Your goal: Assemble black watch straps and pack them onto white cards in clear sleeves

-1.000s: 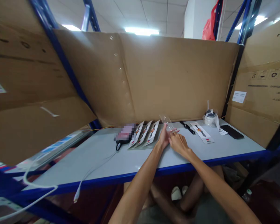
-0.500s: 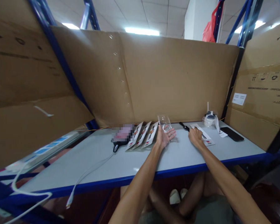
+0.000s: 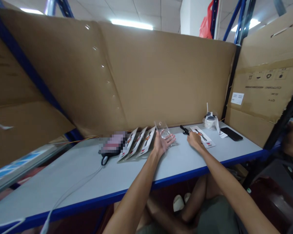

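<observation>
My left hand (image 3: 161, 142) is palm up with its fingers stretched, holding a clear plastic blister shell (image 3: 164, 130) that leans upright against the palm. Several printed cards (image 3: 146, 141) stand in a tilted row just left of that hand. My right hand (image 3: 194, 139) is closed, fingers down at the table, on a slim black strap-like item (image 3: 184, 130); its far end sticks out past the fingers. Beside that hand a flat printed card (image 3: 205, 138) lies on the table, showing a black and orange picture.
A phone-like device (image 3: 114, 144) with a cable lies left of the cards. A black phone (image 3: 231, 134) and a cup with a straw (image 3: 209, 121) are at the right. Cardboard walls (image 3: 166, 81) enclose the table (image 3: 87, 182). Another person's hand (image 3: 292, 139) shows at far right.
The view has swung right, so the things appear further left. My right hand has drawn off the flat card, baring its picture. My left hand still holds the clear shell.
</observation>
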The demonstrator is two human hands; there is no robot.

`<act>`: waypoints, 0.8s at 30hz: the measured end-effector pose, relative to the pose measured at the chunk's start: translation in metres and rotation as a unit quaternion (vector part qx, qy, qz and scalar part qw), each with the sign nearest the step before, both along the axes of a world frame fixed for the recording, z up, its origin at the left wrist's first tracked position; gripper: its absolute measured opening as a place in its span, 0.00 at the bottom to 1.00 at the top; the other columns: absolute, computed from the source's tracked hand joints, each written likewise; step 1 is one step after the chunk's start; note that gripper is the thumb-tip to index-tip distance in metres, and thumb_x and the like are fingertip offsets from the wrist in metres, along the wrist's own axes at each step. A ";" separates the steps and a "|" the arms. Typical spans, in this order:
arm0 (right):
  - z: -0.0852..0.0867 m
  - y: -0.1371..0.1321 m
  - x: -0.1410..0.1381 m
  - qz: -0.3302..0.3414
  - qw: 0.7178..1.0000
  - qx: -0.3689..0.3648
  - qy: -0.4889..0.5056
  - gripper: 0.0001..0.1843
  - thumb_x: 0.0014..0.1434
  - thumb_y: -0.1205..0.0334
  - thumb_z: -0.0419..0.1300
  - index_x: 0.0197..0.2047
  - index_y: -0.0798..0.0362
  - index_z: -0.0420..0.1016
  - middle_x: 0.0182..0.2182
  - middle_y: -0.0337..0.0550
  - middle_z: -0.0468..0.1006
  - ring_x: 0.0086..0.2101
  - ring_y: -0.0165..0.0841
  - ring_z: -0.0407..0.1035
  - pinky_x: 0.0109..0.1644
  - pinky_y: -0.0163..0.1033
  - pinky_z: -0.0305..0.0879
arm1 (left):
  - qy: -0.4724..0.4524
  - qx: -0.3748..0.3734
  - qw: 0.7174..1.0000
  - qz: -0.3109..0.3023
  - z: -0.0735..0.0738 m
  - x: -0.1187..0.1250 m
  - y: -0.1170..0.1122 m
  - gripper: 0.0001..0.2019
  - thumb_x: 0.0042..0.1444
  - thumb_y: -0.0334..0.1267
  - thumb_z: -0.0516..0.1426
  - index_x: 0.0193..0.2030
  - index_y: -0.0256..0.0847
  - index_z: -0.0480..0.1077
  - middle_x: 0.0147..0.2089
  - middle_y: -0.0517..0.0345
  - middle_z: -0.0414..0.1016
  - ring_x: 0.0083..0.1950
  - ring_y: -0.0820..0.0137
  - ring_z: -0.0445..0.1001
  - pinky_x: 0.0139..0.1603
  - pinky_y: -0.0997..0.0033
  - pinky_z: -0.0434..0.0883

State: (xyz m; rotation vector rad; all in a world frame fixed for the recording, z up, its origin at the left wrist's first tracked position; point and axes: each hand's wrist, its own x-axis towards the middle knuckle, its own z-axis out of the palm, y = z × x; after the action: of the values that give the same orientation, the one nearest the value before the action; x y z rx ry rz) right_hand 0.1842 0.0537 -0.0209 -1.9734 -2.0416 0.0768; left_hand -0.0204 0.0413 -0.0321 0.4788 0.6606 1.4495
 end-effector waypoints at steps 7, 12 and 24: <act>0.006 -0.011 -0.008 -0.014 0.991 0.124 0.051 0.19 0.77 0.59 0.44 0.57 0.57 0.72 0.45 0.56 0.84 0.46 0.42 0.79 0.45 0.38 0.65 | 0.012 -0.001 1.000 -0.003 0.001 -0.001 0.000 0.27 0.69 0.63 0.43 0.65 0.52 0.61 0.56 0.39 0.74 0.52 0.55 0.80 0.49 0.51 0.79; 0.009 -0.030 -0.023 0.066 0.986 0.152 0.020 0.21 0.78 0.57 0.40 0.57 0.56 0.71 0.46 0.54 0.84 0.44 0.41 0.79 0.43 0.37 0.63 | 0.015 -0.004 1.000 -0.009 0.000 0.004 0.000 0.26 0.69 0.62 0.45 0.65 0.52 0.60 0.52 0.42 0.74 0.49 0.56 0.81 0.50 0.49 0.79; 0.003 -0.050 -0.045 0.321 0.932 0.139 -0.097 0.26 0.76 0.55 0.49 0.73 0.52 0.62 0.62 0.58 0.75 0.55 0.45 0.76 0.52 0.42 0.72 | -0.035 -0.022 0.998 -0.047 -0.004 0.007 -0.001 0.23 0.72 0.55 0.43 0.44 0.41 0.70 0.42 0.45 0.81 0.44 0.57 0.83 0.43 0.53 0.81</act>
State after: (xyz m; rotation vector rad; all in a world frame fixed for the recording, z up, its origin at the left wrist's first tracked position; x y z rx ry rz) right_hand 0.1396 0.0038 -0.0182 -1.1253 -2.5766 -0.2641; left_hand -0.0133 0.0404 -0.0356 0.4167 0.6058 1.3541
